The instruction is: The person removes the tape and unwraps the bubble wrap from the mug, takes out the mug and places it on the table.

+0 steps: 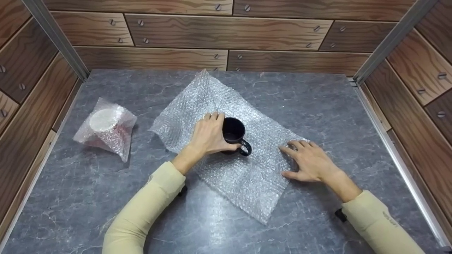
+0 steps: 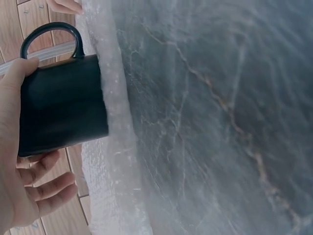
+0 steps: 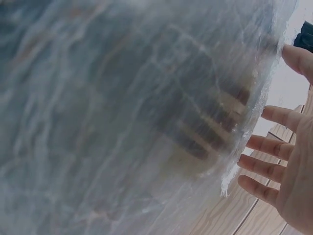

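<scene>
A black mug [image 1: 233, 129] stands upright near the middle of a sheet of bubble wrap [image 1: 240, 183], its handle turned toward the lower right. My left hand [image 1: 209, 135] grips the mug from its left side, the thumb by the handle and the fingers around the far side. In the left wrist view the mug [image 2: 63, 105] has its base against the bubble wrap [image 2: 115, 93]. My right hand [image 1: 310, 161] is spread at the sheet's right corner, holding nothing. Its fingertips are right at the wrap's edge in the right wrist view.
On the left of the grey marbled table [image 1: 88, 197] sits a bundle [image 1: 113, 135] in pinkish bubble wrap with a pale round top. Wood-patterned walls [image 1: 226, 31] and metal rails [image 1: 402, 169] enclose the table at the back and sides.
</scene>
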Available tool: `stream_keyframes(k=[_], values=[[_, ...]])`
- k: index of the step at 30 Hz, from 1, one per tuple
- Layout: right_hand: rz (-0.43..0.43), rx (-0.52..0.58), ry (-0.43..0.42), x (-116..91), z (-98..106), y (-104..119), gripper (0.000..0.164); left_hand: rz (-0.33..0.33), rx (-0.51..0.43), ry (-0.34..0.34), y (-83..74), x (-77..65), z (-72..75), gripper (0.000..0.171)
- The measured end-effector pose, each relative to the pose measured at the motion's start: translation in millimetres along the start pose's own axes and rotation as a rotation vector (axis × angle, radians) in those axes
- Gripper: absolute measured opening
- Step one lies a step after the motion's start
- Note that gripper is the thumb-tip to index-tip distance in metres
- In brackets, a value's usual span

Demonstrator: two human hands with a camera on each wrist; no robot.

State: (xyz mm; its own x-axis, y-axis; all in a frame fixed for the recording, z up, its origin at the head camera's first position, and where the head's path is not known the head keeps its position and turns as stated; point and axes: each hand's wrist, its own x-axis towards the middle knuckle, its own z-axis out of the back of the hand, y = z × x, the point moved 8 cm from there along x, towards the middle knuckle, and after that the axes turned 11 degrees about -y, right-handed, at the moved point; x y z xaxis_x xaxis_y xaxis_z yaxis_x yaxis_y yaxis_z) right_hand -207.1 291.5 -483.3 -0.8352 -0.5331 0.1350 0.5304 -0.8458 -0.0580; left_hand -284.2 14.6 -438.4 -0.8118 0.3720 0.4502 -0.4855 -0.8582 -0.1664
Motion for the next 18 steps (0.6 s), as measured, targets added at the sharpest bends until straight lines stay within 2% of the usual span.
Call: stream_keyframes(k=[4,18], values=[[-0.007,0.009,-0.007,-1.1,-0.4,0.3,0.089,-0.003,-0.018,-0.008,-0.2,-1.7,0.0,0.105],[-0.020,0.007,-0.007,-2.4,-1.6,0.9,0.089,-0.044,-0.039,-0.108,1.1,-11.0,10.4,0.103]])
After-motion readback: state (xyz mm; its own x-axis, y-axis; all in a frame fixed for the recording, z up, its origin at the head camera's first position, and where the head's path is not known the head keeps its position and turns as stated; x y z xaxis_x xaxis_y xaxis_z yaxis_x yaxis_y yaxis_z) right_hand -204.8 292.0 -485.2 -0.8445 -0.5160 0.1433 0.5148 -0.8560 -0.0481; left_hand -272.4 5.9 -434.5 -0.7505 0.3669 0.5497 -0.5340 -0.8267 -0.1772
